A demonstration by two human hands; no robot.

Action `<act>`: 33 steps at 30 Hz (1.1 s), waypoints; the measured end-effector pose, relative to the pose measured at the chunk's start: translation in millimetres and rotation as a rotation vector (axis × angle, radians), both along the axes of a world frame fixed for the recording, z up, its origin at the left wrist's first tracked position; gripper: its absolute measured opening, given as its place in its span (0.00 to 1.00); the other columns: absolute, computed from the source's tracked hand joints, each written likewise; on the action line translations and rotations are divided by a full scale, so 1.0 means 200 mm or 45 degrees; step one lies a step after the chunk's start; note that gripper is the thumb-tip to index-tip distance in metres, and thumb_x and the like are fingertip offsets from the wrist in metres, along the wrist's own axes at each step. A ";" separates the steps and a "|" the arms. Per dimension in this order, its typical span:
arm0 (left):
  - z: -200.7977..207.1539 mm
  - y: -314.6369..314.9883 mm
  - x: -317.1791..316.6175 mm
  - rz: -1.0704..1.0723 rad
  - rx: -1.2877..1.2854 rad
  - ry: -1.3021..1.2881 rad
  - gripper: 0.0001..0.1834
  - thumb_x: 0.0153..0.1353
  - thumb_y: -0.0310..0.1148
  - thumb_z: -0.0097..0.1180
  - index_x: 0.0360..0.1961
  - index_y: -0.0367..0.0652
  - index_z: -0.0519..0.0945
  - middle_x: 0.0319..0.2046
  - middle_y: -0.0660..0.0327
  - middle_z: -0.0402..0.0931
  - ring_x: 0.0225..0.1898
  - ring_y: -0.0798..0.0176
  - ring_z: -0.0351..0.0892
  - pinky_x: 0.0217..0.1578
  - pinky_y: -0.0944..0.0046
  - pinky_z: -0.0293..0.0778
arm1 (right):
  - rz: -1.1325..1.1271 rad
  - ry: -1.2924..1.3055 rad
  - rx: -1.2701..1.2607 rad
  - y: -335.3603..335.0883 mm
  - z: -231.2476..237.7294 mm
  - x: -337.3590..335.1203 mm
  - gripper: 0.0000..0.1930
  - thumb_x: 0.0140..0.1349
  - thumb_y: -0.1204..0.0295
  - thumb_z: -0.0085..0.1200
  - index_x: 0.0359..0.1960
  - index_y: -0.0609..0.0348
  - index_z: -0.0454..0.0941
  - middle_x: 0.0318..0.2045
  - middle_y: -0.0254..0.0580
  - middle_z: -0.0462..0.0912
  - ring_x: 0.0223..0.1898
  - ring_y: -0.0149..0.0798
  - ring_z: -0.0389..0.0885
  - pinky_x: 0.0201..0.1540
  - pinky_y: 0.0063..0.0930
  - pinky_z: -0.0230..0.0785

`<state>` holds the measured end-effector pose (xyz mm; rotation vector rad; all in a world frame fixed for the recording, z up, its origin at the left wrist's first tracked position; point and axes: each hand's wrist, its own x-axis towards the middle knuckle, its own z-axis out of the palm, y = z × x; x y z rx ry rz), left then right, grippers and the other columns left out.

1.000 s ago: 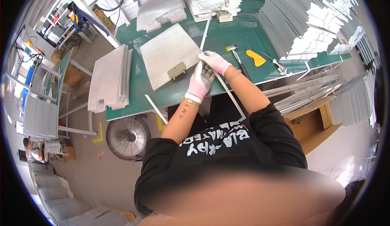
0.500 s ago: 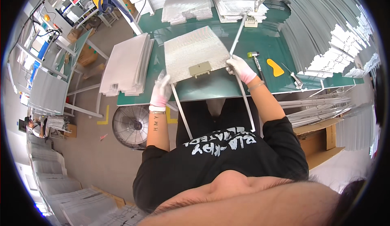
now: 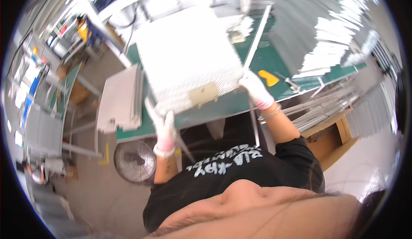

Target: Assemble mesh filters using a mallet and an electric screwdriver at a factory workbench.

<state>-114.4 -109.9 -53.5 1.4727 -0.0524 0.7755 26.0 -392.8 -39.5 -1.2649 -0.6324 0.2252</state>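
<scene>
My right hand [image 3: 256, 88] is closed around the long pale strip [image 3: 258, 35], right at the near corner of the mesh sheet [image 3: 180, 54]; whether it pinches the sheet as well, I can't tell. The sheet is over the green table [image 3: 269, 50], close to the table's front edge and left of its middle, and a beige block [image 3: 204, 94] is at the sheet's near edge. My left hand [image 3: 165, 127], near the table's front edge, has its fingers spread around the sheet's other near corner. It is blurred, so I can't tell whether they grip or just touch.

I take this step to be fitting the strip to the side of the sheet. To my mind, the next move calls for a steady left hand to keep the sheet from swinging, and a right hand that lines the strip up without bending the sheet's edge.

On the table's left end is a stack of sheets [image 3: 118, 99]; toward its right, beyond my right hand, are a yellow scraper [image 3: 269, 78] and a slim hand tool [image 3: 293, 85].
</scene>
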 end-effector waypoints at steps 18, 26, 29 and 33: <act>0.48 0.34 0.36 0.093 0.048 -0.329 0.11 0.67 0.26 0.54 0.49 0.33 0.77 0.39 0.62 0.80 0.38 0.73 0.76 0.43 0.70 0.72 | -0.685 -0.682 -0.038 0.32 0.50 0.15 0.11 0.63 0.67 0.58 0.35 0.63 0.73 0.20 0.29 0.68 0.24 0.24 0.64 0.29 0.27 0.63; 0.40 0.30 0.31 0.140 0.175 -0.164 0.17 0.65 0.23 0.53 0.54 0.28 0.74 0.38 0.63 0.78 0.34 0.72 0.73 0.40 0.71 0.70 | -0.685 -0.655 -0.016 0.25 0.33 0.20 0.12 0.63 0.66 0.59 0.39 0.61 0.75 0.18 0.27 0.67 0.21 0.25 0.63 0.26 0.28 0.62; 0.35 0.27 0.31 0.108 0.161 -0.166 0.17 0.68 0.28 0.51 0.54 0.30 0.73 0.44 0.60 0.78 0.42 0.69 0.74 0.48 0.69 0.69 | -0.567 -0.525 -0.128 0.25 0.28 0.27 0.14 0.64 0.67 0.58 0.47 0.63 0.76 0.22 0.29 0.70 0.25 0.25 0.67 0.30 0.27 0.66; 0.03 0.36 0.37 0.196 0.185 -0.067 0.17 0.67 0.27 0.52 0.55 0.30 0.72 0.45 0.59 0.78 0.43 0.69 0.74 0.47 0.67 0.70 | -0.379 -0.506 -0.040 0.29 0.06 0.26 0.17 0.64 0.68 0.57 0.51 0.64 0.75 0.33 0.36 0.78 0.36 0.26 0.73 0.43 0.27 0.70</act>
